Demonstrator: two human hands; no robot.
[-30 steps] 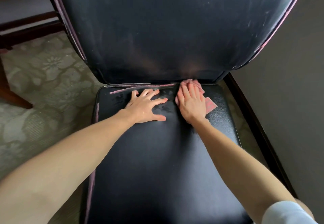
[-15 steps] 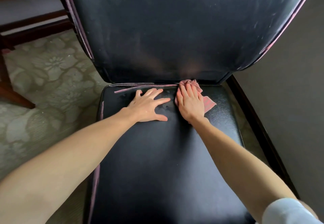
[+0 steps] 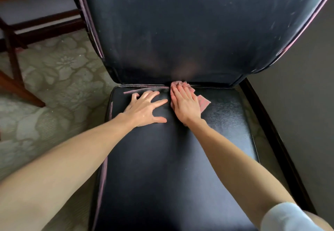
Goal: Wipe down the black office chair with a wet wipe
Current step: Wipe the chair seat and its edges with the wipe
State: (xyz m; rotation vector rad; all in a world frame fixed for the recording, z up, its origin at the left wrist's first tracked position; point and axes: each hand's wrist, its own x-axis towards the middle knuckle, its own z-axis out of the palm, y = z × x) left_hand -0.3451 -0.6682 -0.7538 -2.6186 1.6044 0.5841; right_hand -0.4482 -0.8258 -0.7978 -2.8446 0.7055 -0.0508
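The black office chair [image 3: 180,64] fills the view, its backrest [image 3: 189,22] upright over the seat [image 3: 162,176], on a pale flowered carpet [image 3: 54,78] beside a dark wall [image 3: 298,104]. The left hand [image 3: 144,109] lies flat on the seat near its rear left corner, fingers straight and spread, holding nothing. Just beside it, the right hand [image 3: 186,105] presses down at the middle of the seat's rear edge, fingers straight and together on a crumpled pink wet wipe [image 3: 204,102], which reaches the crease under the backrest.
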